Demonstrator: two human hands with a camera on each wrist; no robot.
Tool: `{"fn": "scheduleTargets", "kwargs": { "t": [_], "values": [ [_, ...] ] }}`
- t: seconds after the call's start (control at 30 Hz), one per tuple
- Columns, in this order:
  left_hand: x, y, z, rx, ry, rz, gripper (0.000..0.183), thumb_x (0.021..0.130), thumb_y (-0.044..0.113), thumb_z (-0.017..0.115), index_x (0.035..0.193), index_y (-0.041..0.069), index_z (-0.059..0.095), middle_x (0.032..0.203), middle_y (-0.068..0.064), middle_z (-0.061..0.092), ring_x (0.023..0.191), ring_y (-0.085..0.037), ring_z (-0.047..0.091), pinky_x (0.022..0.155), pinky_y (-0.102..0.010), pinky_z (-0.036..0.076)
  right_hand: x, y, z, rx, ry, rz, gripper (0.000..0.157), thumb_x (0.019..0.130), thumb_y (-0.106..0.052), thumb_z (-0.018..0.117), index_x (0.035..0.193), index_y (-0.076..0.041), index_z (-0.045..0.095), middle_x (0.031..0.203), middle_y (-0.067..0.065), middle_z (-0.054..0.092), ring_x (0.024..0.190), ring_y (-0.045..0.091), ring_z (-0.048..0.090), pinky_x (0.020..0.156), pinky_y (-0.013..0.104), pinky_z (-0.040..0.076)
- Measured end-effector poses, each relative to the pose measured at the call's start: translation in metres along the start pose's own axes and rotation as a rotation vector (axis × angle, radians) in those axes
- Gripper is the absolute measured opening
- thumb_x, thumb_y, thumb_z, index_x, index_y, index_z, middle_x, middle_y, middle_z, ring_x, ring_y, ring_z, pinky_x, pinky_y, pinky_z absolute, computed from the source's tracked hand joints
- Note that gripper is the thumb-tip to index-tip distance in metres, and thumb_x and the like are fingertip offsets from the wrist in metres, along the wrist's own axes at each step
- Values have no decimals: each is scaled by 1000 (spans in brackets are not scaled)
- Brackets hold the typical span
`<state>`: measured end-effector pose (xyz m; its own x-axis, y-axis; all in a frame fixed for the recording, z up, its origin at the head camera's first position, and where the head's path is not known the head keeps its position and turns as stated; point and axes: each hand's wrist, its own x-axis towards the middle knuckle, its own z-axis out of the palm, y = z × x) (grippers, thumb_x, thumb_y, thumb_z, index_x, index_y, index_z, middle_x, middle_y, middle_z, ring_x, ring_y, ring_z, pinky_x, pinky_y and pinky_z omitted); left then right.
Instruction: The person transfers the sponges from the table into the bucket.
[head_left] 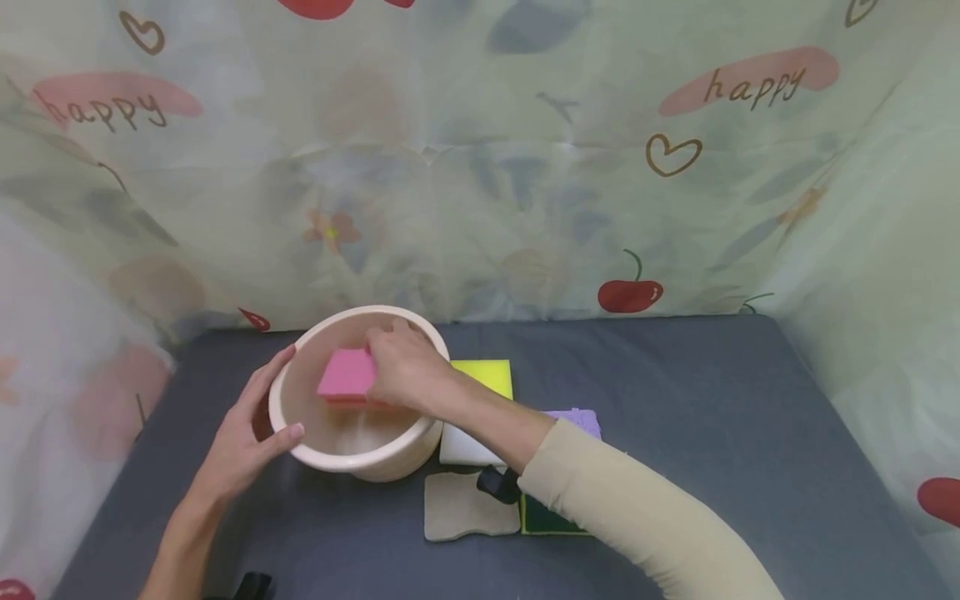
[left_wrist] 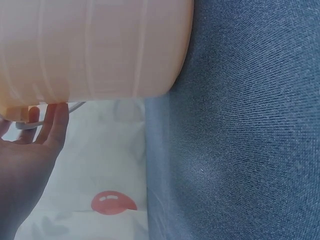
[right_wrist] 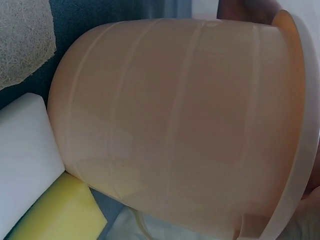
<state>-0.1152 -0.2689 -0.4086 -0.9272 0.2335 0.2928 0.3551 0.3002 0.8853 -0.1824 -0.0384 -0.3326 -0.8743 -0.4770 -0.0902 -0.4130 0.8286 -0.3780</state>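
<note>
A pale pink bucket stands on the dark cloth, left of the middle in the head view. My left hand grips its near left rim, with the thumb over the edge and the fingers along the outer wall. Inside the bucket's mouth, my right hand holds a pink sponge by its right side. The right fingertips are mostly hidden by the hand and sponge. From the left wrist, the left hand's fingers show touching the bucket's wall. The right wrist view shows mainly the bucket's outside.
Right of the bucket lie a yellow sponge, a white sponge and a purple sponge. Nearer are a beige loofah pad and a dark green scouring sponge. The right forearm partly covers several. A patterned curtain stands behind.
</note>
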Motion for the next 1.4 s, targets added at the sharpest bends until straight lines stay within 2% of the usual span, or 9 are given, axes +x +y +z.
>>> {"fn": "scheduleTargets", "kwargs": {
  "t": [0.27,0.43,0.6,0.73,0.93,1.13,1.4],
  "values": [
    [-1,-1,1,1,16,-8,90,78,-13,66,156,13,31,145,-6,35,116,-14,49,80,-17,52,-1,0,1,27,0,-13,50,79,-27,80,124,-13,65,119,3,60,118,19,50,98,29,41],
    [-1,-1,2,-2,20,0,90,78,-15,65,156,13,31,145,-6,35,116,-14,49,80,-16,51,-5,0,-3,48,-6,-46,50,81,-29,79,127,-14,64,124,0,61,127,18,47,103,26,37],
    [-1,-1,2,-18,20,-3,89,78,-15,65,156,12,31,146,-6,35,117,-14,49,81,-16,51,-13,1,-12,135,-15,-101,49,83,-29,77,128,-13,64,125,-1,62,121,14,51,99,24,40],
    [-1,0,2,5,22,-15,89,79,-13,66,156,14,32,145,-5,35,116,-13,49,81,-16,51,-19,4,-22,244,-19,-141,49,83,-27,78,128,-14,64,128,-1,62,117,12,55,94,25,45],
    [0,1,3,9,18,-5,89,79,-16,65,156,13,32,145,-7,34,116,-15,49,81,-17,52,-26,10,-31,408,-55,-186,46,84,-26,78,127,-14,64,124,-5,63,116,10,56,93,25,46],
    [0,1,3,22,22,-4,88,79,-14,66,156,14,33,146,-6,34,117,-16,49,83,-17,51,-36,18,-40,478,-61,-164,43,86,-31,76,127,-23,64,122,-13,61,113,6,56,94,26,46],
    [0,-2,3,-21,32,14,87,77,-15,66,154,10,35,146,-8,35,118,-16,49,83,-17,51,-52,37,-46,600,-26,-226,42,87,-22,75,127,-17,64,125,-7,61,114,11,57,90,24,50]
  ]
}}
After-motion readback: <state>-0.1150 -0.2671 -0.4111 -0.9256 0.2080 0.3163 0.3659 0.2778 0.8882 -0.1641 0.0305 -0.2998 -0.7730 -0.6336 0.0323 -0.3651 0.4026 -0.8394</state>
